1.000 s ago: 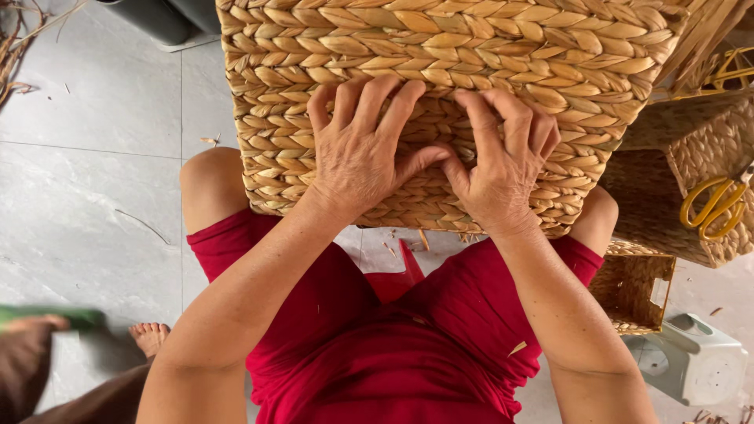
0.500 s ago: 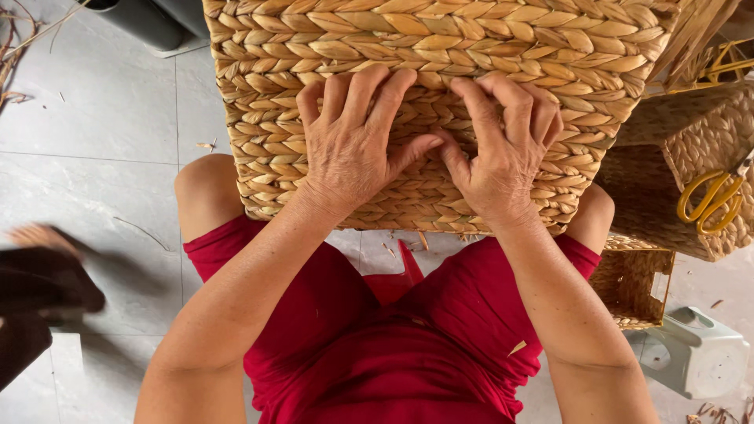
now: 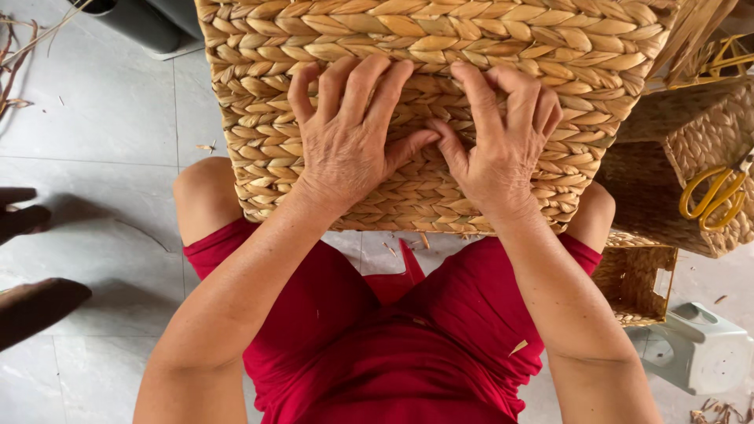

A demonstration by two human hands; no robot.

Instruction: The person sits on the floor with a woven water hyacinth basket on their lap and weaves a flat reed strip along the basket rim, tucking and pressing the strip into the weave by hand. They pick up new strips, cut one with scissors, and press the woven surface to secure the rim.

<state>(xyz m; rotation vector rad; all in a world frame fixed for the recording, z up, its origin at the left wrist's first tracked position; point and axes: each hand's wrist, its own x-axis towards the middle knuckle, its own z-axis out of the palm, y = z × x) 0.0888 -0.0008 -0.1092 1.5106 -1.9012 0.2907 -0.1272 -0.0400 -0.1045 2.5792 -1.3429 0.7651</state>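
Observation:
A large woven straw basket (image 3: pixel 440 39) rests on my knees, its braided side facing up. My left hand (image 3: pixel 349 141) lies flat on the weave with the fingers spread and the thumb pointing right. My right hand (image 3: pixel 503 145) presses beside it, fingers curled into the braids. The two thumbs meet at the middle of the basket's side. Neither hand holds a loose strand that I can see. I wear red shorts (image 3: pixel 393 338).
Smaller woven baskets (image 3: pixel 699 149) stand at the right, one with yellow-handled scissors (image 3: pixel 715 192) on it. A small open basket (image 3: pixel 636 283) and a white plastic container (image 3: pixel 703 349) sit lower right. Another person's dark shoes (image 3: pixel 31 306) are at the left on the grey tile floor.
My hands have shifted a little on the weave and the thumbs have closed together. The other person's feet at the left have moved.

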